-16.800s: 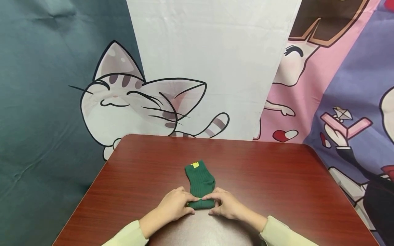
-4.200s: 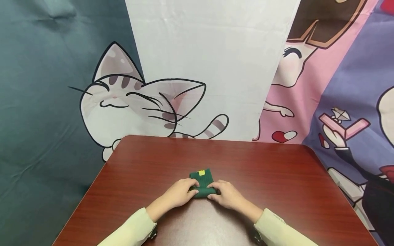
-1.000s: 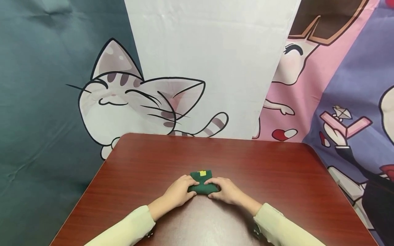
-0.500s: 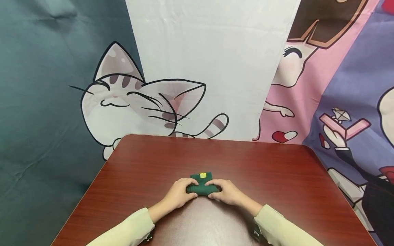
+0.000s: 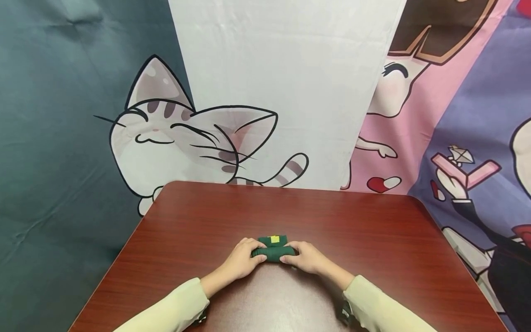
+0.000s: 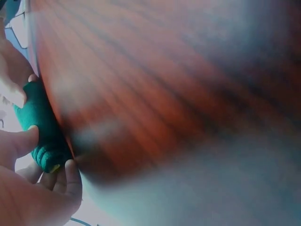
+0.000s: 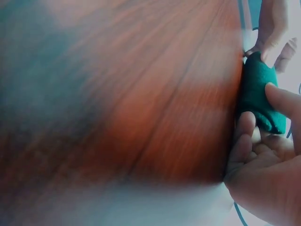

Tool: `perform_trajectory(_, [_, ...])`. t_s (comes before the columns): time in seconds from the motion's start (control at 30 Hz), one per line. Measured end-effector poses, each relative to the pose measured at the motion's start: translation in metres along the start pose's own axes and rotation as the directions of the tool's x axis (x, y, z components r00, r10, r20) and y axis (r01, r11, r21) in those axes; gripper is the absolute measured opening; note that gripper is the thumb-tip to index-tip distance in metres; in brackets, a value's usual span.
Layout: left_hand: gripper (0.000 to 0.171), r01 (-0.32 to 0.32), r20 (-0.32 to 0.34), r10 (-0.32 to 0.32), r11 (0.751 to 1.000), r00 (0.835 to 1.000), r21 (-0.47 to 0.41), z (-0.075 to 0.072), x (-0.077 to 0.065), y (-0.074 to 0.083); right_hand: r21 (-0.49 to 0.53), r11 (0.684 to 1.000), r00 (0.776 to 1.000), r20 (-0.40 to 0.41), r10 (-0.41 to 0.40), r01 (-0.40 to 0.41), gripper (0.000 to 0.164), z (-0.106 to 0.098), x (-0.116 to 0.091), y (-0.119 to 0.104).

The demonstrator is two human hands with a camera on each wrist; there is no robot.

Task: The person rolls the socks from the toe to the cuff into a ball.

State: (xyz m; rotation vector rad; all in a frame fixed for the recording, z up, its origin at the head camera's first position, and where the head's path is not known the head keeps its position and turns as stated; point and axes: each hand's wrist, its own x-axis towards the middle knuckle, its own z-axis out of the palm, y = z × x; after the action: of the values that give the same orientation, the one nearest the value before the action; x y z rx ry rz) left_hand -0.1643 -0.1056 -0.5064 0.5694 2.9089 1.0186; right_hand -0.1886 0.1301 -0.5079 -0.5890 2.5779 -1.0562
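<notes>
A green ribbed sock lies on the table, rolled up from its near end into a thick cylinder. Its short flat far end still shows, bearing a yellow label. My left hand grips the left end of the roll, thumb on the near side and fingers over the far side. At the right end my right hand holds it in the same way. In the left wrist view the rolled sock shows its layered end between thumb and fingers. The right wrist view shows the sock pinched by both hands.
The reddish-brown wooden table has rounded far corners. Behind it hangs a cloth backdrop printed with a cartoon cat and figures. Light-coloured sleeves cover both forearms.
The sock has gone from mostly flat to a thick roll, turned away from me. Over the last second its flat far end has shortened. Both hands stay at the roll's ends.
</notes>
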Motion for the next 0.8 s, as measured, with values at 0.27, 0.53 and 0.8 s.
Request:
perform_trajectory(0.27, [0.021,0.037,0.015,-0.036,0.998,0.999,-0.05,-0.001,0.006,-0.004,0.01,0.999,0.999,-0.001,0.053,-0.053,0.037,-0.001,0.004,-0.001])
perform_trajectory(0.53, [0.024,0.034,0.031,-0.032,0.997,0.999,-0.069,-0.002,0.014,-0.007,0.006,0.996,0.994,-0.067,-0.088,0.088,0.047,-0.002,0.002,0.003])
perform_trajectory(0.8, [0.025,0.113,0.075,-0.102,0.982,0.992,-0.155,-0.001,0.011,-0.003,-0.117,0.977,0.967,-0.164,-0.194,0.176,0.04,0.005,0.001,0.001])
